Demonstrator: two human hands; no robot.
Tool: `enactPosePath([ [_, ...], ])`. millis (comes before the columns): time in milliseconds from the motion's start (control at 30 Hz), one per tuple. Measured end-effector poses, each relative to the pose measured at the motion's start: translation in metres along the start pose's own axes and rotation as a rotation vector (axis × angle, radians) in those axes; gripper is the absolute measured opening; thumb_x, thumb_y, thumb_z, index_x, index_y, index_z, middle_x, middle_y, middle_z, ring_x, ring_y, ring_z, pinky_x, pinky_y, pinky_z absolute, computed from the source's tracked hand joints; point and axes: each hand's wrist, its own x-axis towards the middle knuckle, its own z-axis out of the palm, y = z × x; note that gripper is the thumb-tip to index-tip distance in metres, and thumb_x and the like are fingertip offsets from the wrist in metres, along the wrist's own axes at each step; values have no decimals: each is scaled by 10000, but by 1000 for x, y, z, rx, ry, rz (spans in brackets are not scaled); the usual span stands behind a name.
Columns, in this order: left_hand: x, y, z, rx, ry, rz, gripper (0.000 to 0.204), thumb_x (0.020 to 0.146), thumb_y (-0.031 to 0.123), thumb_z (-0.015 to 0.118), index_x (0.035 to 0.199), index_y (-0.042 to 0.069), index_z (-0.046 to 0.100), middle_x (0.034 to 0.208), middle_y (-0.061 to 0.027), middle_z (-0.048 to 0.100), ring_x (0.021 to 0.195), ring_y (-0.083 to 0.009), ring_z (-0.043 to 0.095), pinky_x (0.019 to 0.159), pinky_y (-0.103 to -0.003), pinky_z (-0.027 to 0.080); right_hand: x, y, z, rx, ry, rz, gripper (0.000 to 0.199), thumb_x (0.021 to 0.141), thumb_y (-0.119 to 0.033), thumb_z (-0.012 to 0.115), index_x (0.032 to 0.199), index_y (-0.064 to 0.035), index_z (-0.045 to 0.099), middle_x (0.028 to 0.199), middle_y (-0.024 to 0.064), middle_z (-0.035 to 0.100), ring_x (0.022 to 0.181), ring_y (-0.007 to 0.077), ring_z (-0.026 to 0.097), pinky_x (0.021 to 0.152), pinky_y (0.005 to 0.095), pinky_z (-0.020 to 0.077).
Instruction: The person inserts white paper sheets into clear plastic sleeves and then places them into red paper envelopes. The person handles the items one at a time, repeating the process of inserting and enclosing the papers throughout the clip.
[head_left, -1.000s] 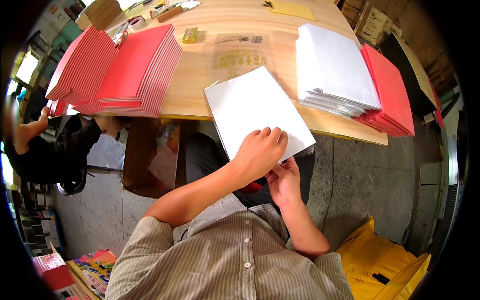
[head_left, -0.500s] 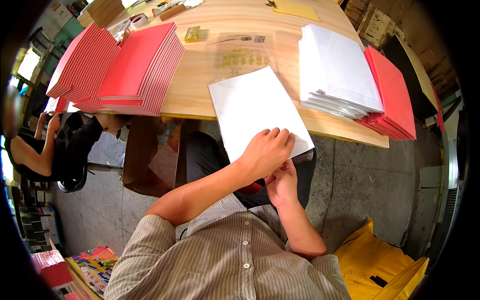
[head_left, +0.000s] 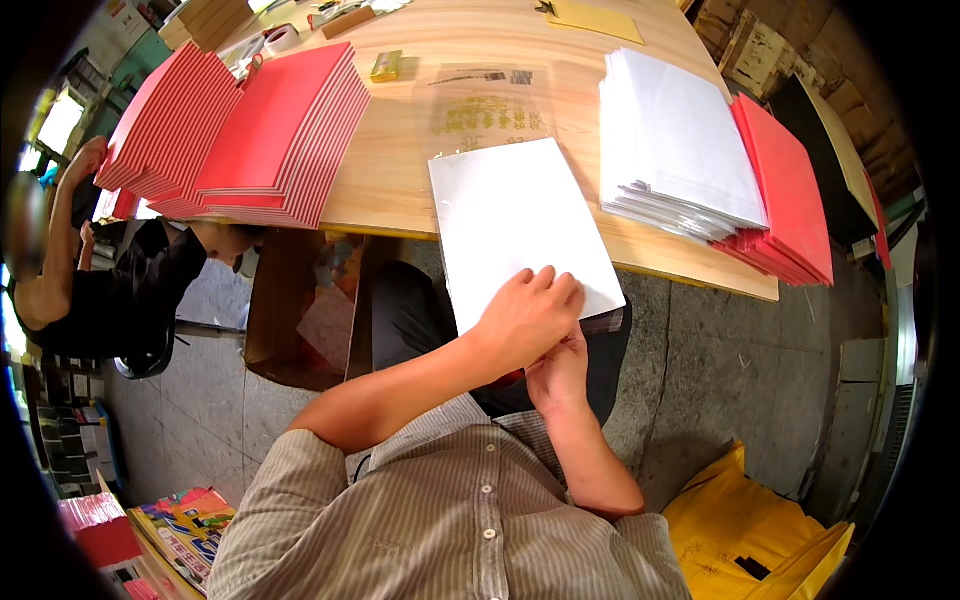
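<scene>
A white flat booklet (head_left: 522, 225) leans over the near table edge, its lower end above my lap. At its near edge my left hand (head_left: 533, 318) rests with curled fingers. Just below, my right hand (head_left: 560, 370) is closed, its fingertips partly hidden beneath the left hand. The two hands touch, and whatever lies between their fingers cannot be made out. Beyond the booklet, a clear plastic bag (head_left: 480, 95) with gold printing lies flat on the table (head_left: 400, 190).
Red book stacks (head_left: 280, 120) stand at left; white packets (head_left: 675, 130) and red books (head_left: 785, 190) at right. A small gold box (head_left: 386, 66) and tape roll (head_left: 282, 40) lie farther back. An open carton (head_left: 270, 320) sits below. A co-worker (head_left: 130, 280) sits at left; a yellow sack (head_left: 740, 520) lies at lower right.
The white booklet has turned slightly, its far end shifting right and a little nearer. Both hands have moved slightly toward me. The co-worker's arm has risen to the red stack.
</scene>
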Motion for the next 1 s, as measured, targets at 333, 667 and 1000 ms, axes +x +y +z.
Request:
enactPosePath([
  [333,-36,-11,-11,-4,-47,-43,354,683,105,701,1011,-13,636,872,-64,575,786,-199,598,691,-323,533,4,-5,4,-21,27,-11,429,951,68,531,1362,-33,456,1282,107,589,1115,210,634,912,358,567],
  [667,-4,-1,4,26,-15,15,309,686,122,682,958,-20,648,836,-54,555,791,-185,596,714,-308,528,9,1,-11,-157,-38,8,361,963,14,520,1312,-73,492,1222,53,589,1125,179,619,906,322,547],
  [1000,-13,-3,3,-8,39,32,283,692,119,683,934,-24,649,822,-56,546,795,-185,593,706,-297,519,4,0,3,-151,25,-59,359,946,28,550,1286,-77,513,1224,48,593,1107,168,616,908,340,545],
])
